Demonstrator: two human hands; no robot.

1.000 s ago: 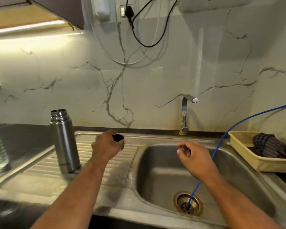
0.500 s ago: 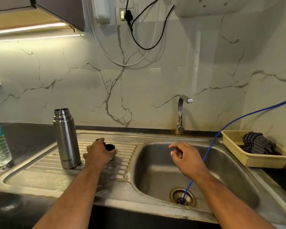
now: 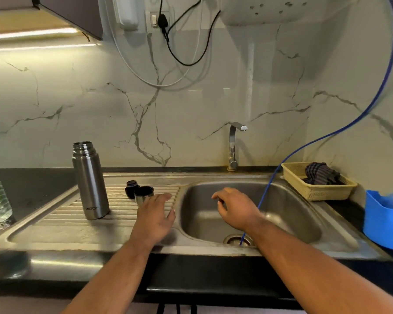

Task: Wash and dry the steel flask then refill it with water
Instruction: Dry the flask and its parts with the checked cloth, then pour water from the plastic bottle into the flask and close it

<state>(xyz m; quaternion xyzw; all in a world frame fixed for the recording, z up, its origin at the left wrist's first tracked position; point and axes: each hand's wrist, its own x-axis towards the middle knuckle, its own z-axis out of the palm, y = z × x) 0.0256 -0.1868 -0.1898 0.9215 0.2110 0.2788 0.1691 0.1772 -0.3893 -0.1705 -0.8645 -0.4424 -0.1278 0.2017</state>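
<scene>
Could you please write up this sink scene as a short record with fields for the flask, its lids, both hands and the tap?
flask: steel flask upright on the drainboard, mouth uncovered
lids: black stopper and cup lid on the drainboard, right of the flask
left: left hand open, beside the cup lid, holding nothing
right: right hand open over the basin, holding nothing
tap: tap shows no running water
hose: blue hose runs into the drain
cloth: dark cloth in the yellow basket
</scene>
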